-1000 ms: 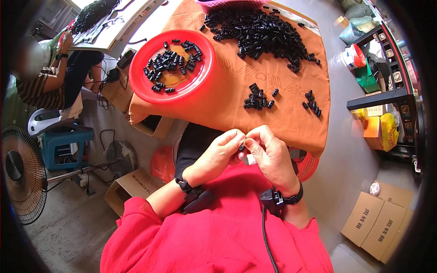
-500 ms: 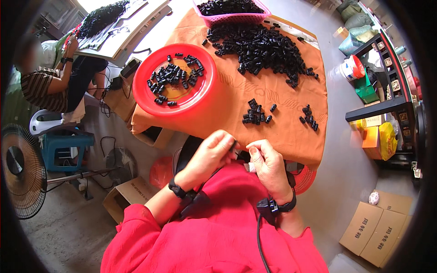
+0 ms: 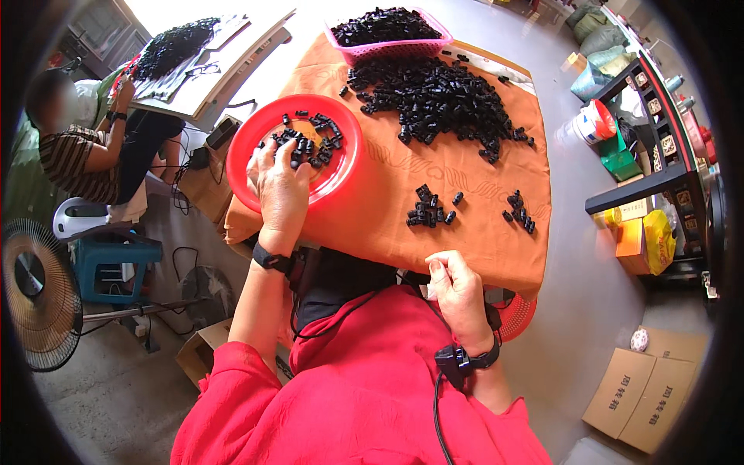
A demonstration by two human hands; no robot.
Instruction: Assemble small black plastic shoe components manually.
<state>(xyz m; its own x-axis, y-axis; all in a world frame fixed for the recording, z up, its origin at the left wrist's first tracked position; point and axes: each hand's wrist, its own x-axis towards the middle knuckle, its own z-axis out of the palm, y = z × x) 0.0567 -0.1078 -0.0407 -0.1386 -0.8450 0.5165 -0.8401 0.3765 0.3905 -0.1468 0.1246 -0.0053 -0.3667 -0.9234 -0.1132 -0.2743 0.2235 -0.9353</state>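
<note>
My left hand [image 3: 278, 190] reaches over the near rim of a red plastic basin [image 3: 353, 167], fingers apart, its fingertips at the small black cylindrical parts [image 3: 319, 147] inside. The hand hides some of these parts. Close to the table's front edge, my right hand [image 3: 459, 291] is closed with thumb and forefinger pinched together. A small whitish bit [image 3: 432, 292] shows beside its fingers; what the pinch holds is too small to make out. On the orange tablecloth, a small cluster of black parts [image 3: 425, 211] and a smaller one [image 3: 519, 213] lie beyond my right hand.
A large heap of black parts [image 3: 434, 97] spreads before a pink basket [image 3: 387, 50] full of them. At left, another person [image 3: 85, 151] sits by a white table near a fan [image 3: 35, 291]. Cardboard boxes [image 3: 643, 395] and a black shelf [image 3: 643, 190] stand right.
My left hand has left my right hand's side and moved forward and left into the red basin, its fingers spreading. My right hand stays pinched near the table edge, slightly lower.
</note>
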